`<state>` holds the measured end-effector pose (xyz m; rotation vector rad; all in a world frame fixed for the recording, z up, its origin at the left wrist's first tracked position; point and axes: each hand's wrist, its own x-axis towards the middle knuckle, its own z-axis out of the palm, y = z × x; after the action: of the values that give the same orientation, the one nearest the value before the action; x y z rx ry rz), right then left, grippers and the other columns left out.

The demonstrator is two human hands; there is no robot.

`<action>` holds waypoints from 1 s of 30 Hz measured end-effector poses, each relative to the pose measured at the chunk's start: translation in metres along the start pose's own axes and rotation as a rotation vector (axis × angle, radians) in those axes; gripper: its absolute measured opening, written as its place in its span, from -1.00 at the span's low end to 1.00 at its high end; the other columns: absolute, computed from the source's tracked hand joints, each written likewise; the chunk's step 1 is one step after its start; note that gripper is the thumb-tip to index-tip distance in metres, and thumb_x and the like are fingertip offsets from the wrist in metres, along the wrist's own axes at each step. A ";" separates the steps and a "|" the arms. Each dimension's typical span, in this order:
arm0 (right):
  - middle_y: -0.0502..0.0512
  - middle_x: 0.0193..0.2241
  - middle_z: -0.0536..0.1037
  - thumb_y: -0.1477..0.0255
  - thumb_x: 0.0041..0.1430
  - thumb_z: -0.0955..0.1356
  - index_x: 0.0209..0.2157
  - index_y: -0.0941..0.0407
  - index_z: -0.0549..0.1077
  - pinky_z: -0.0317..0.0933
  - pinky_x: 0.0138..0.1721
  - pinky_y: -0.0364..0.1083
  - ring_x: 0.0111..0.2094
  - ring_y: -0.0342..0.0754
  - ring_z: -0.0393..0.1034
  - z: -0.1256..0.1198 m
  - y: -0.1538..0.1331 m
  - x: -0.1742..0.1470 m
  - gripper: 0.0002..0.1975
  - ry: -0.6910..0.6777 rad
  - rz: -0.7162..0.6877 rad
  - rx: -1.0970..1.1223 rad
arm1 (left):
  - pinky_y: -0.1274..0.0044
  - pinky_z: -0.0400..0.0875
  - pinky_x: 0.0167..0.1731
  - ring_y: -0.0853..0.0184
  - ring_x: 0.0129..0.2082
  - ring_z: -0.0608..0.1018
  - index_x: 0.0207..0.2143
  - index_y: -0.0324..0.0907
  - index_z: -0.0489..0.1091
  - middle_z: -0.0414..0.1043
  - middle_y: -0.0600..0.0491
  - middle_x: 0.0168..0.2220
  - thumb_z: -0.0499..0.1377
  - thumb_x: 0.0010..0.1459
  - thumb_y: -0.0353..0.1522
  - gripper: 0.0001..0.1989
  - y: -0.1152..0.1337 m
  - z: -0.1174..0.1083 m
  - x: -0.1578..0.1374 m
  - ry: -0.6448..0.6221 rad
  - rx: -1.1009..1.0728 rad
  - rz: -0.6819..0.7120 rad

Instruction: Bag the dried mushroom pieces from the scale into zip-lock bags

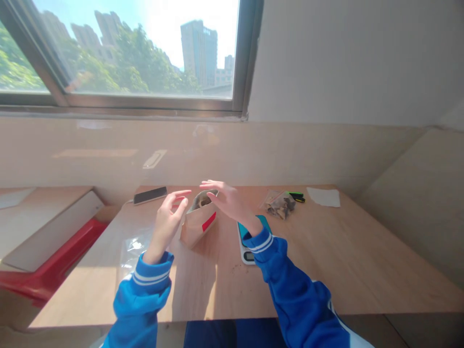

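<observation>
Nearest, low in the frame: two blue sleeves, then the left hand [167, 220] and right hand [226, 200], both spread and holding nothing, flanking a paper bag [198, 223] standing open at mid-table, apparently for access to its dark contents. Beyond: scale [245, 244] under the right wrist, clear packet [279, 204] centre-right, phone [150, 195] at the far edge, window above.

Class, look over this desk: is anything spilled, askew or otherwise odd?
Dark crumbs lie scattered on the table beside the small scale, like spilled bits. The open paper bag between the left hand and right hand stands tilted.
</observation>
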<state>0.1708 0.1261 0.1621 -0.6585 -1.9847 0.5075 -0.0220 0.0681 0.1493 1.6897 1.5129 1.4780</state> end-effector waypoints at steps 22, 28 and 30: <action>0.35 -0.18 0.56 0.22 0.26 0.17 0.06 0.23 0.33 0.28 -0.21 0.02 -0.19 0.14 0.47 -0.131 0.095 -0.172 -0.53 0.359 0.827 -0.791 | 0.52 0.33 -0.36 0.31 -0.41 0.47 -0.37 -0.13 0.44 0.41 0.05 -0.47 0.11 0.16 -0.18 -0.76 0.024 0.079 -0.160 -0.268 -0.470 -0.367; 0.12 -0.14 0.57 0.33 0.19 0.30 -0.07 0.05 0.44 0.33 -0.10 -0.02 -0.13 0.04 0.47 -0.058 -0.038 -0.175 -0.72 0.083 0.546 -0.132 | 0.50 0.40 -0.31 0.28 -0.28 0.50 -0.27 -0.10 0.44 0.47 -0.01 -0.28 0.18 0.09 -0.16 -0.76 0.039 0.093 -0.163 -0.141 -0.672 -0.461; 0.10 -0.13 0.56 0.43 0.18 0.28 -0.05 0.04 0.43 0.32 -0.07 -0.03 -0.12 0.01 0.46 -0.030 -0.063 -0.179 -0.71 -0.028 0.504 -0.019 | 0.47 0.41 -0.23 0.25 -0.22 0.51 -0.24 -0.11 0.43 0.48 -0.04 -0.23 0.15 0.10 -0.12 -0.71 0.036 0.090 -0.162 -0.126 -0.727 -0.547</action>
<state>0.2543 -0.0337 0.0951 -1.1787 -1.8445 0.8009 0.1002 -0.0599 0.0822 0.8391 1.0511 1.3442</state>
